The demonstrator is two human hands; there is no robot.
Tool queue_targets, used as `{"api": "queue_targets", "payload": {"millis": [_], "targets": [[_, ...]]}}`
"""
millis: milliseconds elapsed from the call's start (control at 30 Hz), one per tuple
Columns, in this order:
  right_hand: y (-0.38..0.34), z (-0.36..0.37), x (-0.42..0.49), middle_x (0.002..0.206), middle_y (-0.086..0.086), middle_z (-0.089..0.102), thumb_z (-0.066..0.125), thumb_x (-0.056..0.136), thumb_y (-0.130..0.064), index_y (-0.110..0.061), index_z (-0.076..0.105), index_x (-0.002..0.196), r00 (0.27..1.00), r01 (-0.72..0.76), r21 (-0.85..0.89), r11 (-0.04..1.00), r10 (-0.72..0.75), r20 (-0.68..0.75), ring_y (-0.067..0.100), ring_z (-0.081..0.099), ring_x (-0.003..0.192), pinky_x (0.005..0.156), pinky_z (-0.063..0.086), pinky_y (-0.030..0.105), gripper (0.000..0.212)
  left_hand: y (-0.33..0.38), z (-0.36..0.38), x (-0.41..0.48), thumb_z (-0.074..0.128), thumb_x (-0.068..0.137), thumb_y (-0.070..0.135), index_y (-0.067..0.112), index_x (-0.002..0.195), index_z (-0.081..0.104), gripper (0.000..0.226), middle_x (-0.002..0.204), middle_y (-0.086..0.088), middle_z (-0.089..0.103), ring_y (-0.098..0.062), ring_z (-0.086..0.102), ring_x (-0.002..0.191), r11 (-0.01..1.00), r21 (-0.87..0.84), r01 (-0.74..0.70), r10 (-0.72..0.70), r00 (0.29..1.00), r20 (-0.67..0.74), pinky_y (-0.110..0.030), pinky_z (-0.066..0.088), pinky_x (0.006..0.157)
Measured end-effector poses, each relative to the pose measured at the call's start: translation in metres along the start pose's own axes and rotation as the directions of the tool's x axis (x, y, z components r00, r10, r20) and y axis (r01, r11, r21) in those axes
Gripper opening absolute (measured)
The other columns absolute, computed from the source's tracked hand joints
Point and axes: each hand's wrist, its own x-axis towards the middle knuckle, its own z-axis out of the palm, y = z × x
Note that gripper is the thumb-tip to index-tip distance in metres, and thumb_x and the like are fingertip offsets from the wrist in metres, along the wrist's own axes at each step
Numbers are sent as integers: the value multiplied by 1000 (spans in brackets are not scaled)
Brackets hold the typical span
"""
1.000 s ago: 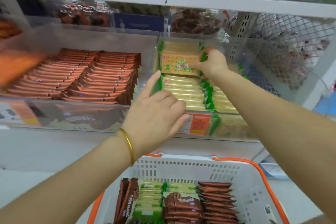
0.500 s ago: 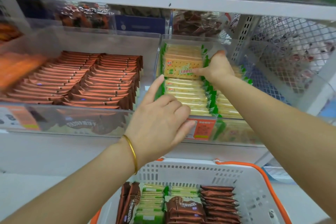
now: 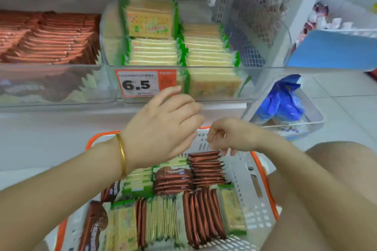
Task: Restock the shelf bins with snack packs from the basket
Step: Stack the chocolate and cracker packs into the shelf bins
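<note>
My left hand (image 3: pixel 163 130) hovers loose and empty over the basket (image 3: pixel 254 208). My right hand (image 3: pixel 230 136), fingers drooping and holding nothing, hangs just above brown snack packs (image 3: pixel 206 167) filed on edge at the basket's far end, long sides running crosswise.
</note>
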Motion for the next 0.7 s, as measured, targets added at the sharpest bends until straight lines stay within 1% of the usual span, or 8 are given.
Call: {"api": "queue_targets", "payload": {"millis": [133, 200, 267, 367, 433, 533, 633, 700], "targets": [[89, 71, 49, 75, 7, 56, 58, 89, -11, -7, 61, 86, 947, -189, -383, 904, 271, 172, 23, 58, 72, 64, 51, 29, 6, 36, 20, -13, 43, 89, 28, 16, 101, 66, 28, 112, -5, 65, -28, 58, 107, 998, -48, -32, 39, 988, 149, -46, 34, 102], [126, 103, 58, 78, 6, 54, 61, 86, -11, -11, 55, 80, 948, -185, -439, 879, 277, 155, 29, 62, 91, 77, 51, 31, 9, 47, 23, -22, 44, 87, 28, 17, 100, 66, 28, 114, -4, 65, -27, 56, 109, 996, -81, -44, 59, 979, 196, -43, 34, 100], [157, 133, 64, 104, 12, 62, 62, 84, -7, -7, 58, 102, 938, -141, -493, 859, 274, 210, 29, 60, 107, 87, 51, 33, 18, 54, 25, -28, 49, 86, 27, 18, 100, 67, 24, 114, -4, 65, -27, 56, 111, 992, -111, -64, 87, 971, 222, -41, 32, 100], [184, 156, 70, 126, 9, 57, 59, 86, -17, -19, 53, 110, 957, -48, -670, 741, 225, 181, 24, 56, 103, 79, 47, 23, 24, 53, 31, -34, 59, 82, 26, 18, 100, 68, 21, 115, -3, 65, -27, 56, 111, 992, -121, -42, 73, 961, 267, -40, 32, 98], [185, 160, 71, 127, 8, 55, 56, 88, -23, -21, 55, 117, 971, 56, -773, 632, 146, 189, 27, 54, 111, 84, 43, 31, 29, 50, 32, -38, 53, 84, 27, 18, 101, 67, 25, 115, -3, 65, -27, 55, 112, 994, -108, -9, 42, 949, 312, -40, 31, 98], [168, 151, 70, 125, 8, 53, 63, 85, -10, -11, 57, 117, 953, 93, -778, 621, 170, 250, 27, 51, 115, 89, 45, 37, 32, 46, 33, -40, 41, 84, 29, 18, 102, 68, 34, 115, -3, 65, -27, 56, 111, 994, -106, 19, 21, 932, 363, -39, 30, 98], [150, 132, 67, 121, 8, 58, 75, 80, -18, -14, 58, 98, 919, 55, -759, 648, 264, 291, 26, 57, 108, 86, 50, 35, 25, 45, 33, -38, 36, 84, 30, 18, 102, 68, 38, 115, -3, 65, -27, 57, 110, 990, -142, 26, 28, 930, 366, -39, 33, 98], [129, 107, 61, 121, 6, 60, 76, 79, -24, -11, 61, 107, 899, 58, -744, 665, 289, 329, 26, 58, 108, 81, 46, 32, 34, 44, 32, -37, 36, 85, 32, 18, 105, 67, 40, 116, -3, 65, -27, 58, 111, 978, -198, 67, 14, 924, 383, -40, 44, 96]]}}
